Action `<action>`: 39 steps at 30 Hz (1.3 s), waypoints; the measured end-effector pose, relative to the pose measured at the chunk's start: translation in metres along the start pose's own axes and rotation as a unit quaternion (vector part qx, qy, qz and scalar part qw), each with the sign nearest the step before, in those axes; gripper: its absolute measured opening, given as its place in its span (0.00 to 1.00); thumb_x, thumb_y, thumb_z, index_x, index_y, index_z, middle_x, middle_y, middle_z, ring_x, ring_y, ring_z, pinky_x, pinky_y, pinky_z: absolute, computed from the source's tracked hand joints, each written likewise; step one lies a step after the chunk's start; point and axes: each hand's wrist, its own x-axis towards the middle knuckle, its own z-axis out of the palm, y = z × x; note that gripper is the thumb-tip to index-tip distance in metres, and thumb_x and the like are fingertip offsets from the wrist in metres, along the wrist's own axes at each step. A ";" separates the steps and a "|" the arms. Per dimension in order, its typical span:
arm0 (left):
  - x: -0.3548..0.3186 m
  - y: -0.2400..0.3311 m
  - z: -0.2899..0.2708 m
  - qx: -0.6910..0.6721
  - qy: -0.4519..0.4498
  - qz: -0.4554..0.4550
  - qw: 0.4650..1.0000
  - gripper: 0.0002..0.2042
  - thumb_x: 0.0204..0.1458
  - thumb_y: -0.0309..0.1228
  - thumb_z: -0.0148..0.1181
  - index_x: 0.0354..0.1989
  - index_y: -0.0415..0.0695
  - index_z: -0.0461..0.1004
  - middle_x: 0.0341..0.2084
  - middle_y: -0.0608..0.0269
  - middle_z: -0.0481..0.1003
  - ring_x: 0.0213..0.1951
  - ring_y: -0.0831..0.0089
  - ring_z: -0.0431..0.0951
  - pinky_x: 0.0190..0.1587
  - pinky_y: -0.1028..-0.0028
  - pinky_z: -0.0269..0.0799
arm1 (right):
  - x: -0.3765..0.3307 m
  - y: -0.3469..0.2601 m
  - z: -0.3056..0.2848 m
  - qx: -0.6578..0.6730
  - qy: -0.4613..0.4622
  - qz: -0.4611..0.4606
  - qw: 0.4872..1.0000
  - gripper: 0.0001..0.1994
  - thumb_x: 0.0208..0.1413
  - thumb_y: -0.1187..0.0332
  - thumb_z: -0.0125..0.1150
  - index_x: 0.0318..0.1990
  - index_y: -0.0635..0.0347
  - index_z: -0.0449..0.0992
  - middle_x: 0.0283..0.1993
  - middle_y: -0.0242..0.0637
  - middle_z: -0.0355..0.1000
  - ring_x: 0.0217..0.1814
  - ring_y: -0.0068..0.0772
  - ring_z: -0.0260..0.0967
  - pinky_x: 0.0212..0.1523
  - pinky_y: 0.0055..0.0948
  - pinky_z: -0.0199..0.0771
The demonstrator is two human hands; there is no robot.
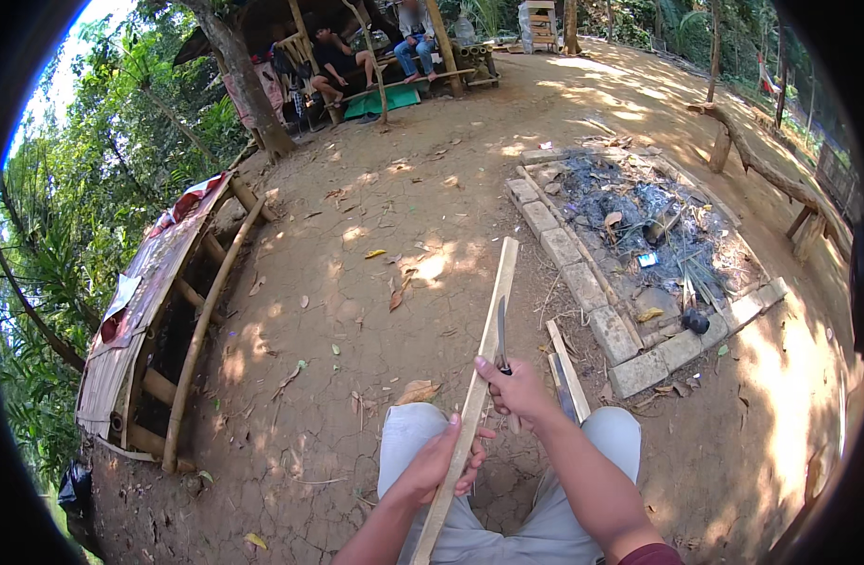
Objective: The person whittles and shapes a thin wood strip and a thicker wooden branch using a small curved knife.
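Note:
A long, flat wooden strip (477, 400) slants up and away from my lap, between my knees. My left hand (443, 461) is wrapped round its lower part, thumb on top and fingers curled beneath. My right hand (521, 388) grips the handle of a knife (501, 330), whose narrow blade points away from me and lies close along the strip's right side. The thumb of that hand rests at the strip's edge. Whether the blade touches the wood I cannot tell. More pieces of wood (568, 372) lie on the ground just beyond my right knee.
A fire pit (639, 217) full of ash, edged with blocks (582, 282), lies ahead to the right. On the left stands a low bamboo platform (159, 301). Two people (342, 61) sit under a shelter at the back. A log rail (771, 169) runs along the far right.

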 end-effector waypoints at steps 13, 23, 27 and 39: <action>-0.049 -0.033 0.013 0.086 0.050 -0.080 0.992 0.29 0.68 0.55 0.26 0.41 0.40 0.64 0.16 0.72 0.55 0.12 0.81 0.56 0.15 0.78 0.55 | 0.001 -0.024 -0.034 0.050 0.080 -0.029 0.995 0.22 0.64 0.45 0.55 0.31 0.56 0.70 0.15 0.18 0.54 0.13 0.11 0.48 0.13 0.19 0.50; 0.005 0.013 0.004 0.022 0.109 0.054 0.992 0.15 0.68 0.41 0.35 0.41 0.42 0.63 0.16 0.69 0.56 0.10 0.78 0.56 0.14 0.75 0.54 | -0.032 -0.016 0.009 -0.483 -0.007 -0.155 0.862 0.34 0.64 0.38 0.42 0.32 0.65 0.76 0.23 0.56 0.73 0.31 0.61 0.74 0.33 0.54 0.72; 0.011 0.025 0.000 0.035 0.138 0.081 0.986 0.16 0.68 0.42 0.35 0.39 0.42 0.63 0.16 0.68 0.57 0.11 0.78 0.57 0.15 0.75 0.54 | -0.038 -0.009 0.017 -0.491 -0.041 -0.177 0.852 0.33 0.64 0.38 0.42 0.32 0.64 0.75 0.24 0.56 0.74 0.31 0.62 0.74 0.33 0.54 0.72; 0.012 0.015 0.000 0.043 0.186 0.103 0.976 0.15 0.70 0.44 0.37 0.39 0.45 0.62 0.16 0.70 0.58 0.10 0.79 0.56 0.13 0.76 0.51 | -0.026 0.007 0.024 -0.500 -0.022 -0.193 0.844 0.31 0.62 0.37 0.46 0.28 0.59 0.76 0.24 0.51 0.75 0.31 0.60 0.75 0.30 0.52 0.73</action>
